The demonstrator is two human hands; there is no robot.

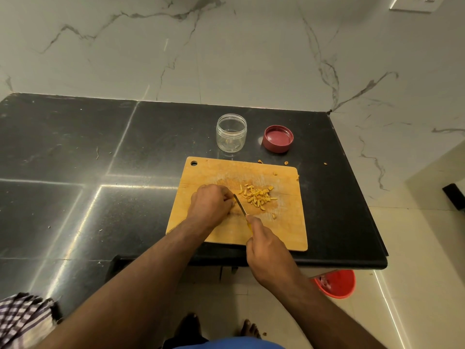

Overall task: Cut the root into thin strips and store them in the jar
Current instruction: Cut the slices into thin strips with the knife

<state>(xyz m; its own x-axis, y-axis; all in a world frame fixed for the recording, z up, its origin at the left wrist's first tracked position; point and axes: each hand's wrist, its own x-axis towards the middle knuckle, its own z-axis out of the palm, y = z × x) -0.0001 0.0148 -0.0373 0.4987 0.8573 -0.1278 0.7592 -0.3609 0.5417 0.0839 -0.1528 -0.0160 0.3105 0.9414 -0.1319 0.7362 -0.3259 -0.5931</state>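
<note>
Overhead, a black stone counter (75, 152) meets marbled wall tiles (226, 46), carrying a wooden cutting board (214, 172). Behind stand the open jar (231, 133) and red lid (278, 138). The left hand (210, 205) pins the hidden root; the right hand (268, 253) grips a knife (239, 204) beside cut strips (256, 196).

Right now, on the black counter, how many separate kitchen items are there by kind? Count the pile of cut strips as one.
Cutting board: 1
Knife: 1
Jar, open and nearly empty: 1
Red lid, lying beside the jar: 1
Pile of cut strips on the board: 1
Total: 5
</note>
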